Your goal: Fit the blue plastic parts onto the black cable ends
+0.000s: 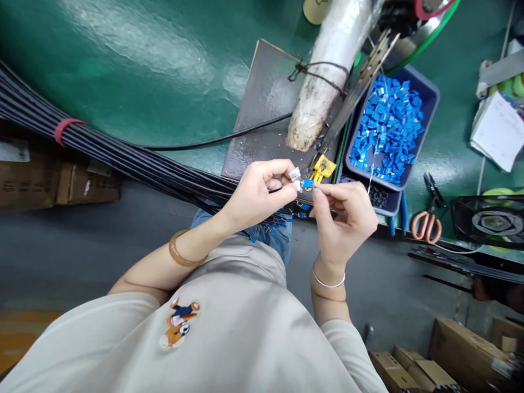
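My left hand is closed in a pinch around the end of a black cable, with white wrapping on its fingertips. At that end sits a small blue connector, between my two hands. The thumb and forefinger of my right hand close on the connector's right side. Just beyond the fingers, a yellow fixture stands below a metal bar. Under my hands, several cable ends with blue connectors lie over my lap. The bundle of black cables runs in from the left, tied with a red band.
A grey bin full of blue connector pieces stands at the right, with small black parts in a bin below. Orange-handled scissors lie farther right. A plastic-wrapped roll overhangs the dark board on the green table.
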A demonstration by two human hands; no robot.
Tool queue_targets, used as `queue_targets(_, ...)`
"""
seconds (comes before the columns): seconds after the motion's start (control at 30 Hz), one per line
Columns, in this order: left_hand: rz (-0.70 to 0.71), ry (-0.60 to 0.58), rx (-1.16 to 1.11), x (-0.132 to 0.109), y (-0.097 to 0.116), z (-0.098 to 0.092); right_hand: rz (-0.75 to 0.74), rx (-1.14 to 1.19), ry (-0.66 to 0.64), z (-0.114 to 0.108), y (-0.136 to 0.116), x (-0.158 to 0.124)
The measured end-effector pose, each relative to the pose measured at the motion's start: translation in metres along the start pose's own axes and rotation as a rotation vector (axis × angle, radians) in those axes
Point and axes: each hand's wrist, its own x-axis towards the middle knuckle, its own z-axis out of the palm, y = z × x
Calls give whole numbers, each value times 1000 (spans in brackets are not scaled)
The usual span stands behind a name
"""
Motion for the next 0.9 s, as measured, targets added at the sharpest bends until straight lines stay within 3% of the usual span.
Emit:
queue_targets(0.17, -25, -4, -7, 1, -2, 0, -112, -91, -63, 3, 6, -6)
queue_targets(0.4, -41, 4, -2, 2, -4, 0, -131, -135, -75, 3, 12, -12)
queue_targets(0.57, -64, 8, -1, 1, -2, 2, 17, 22, 143, -3, 9, -10)
queue_targets(0.7, -63, 24, 14, 2, -2, 3, 46, 174, 256, -5, 6, -9)
queue_targets(0.8, -43, 26, 23, 3, -2, 3, 42, 162, 223, -2, 8, -10)
queue_targets(0.9, -31, 34, 33, 4, -2, 4, 19, 68, 88, 4, 11, -10)
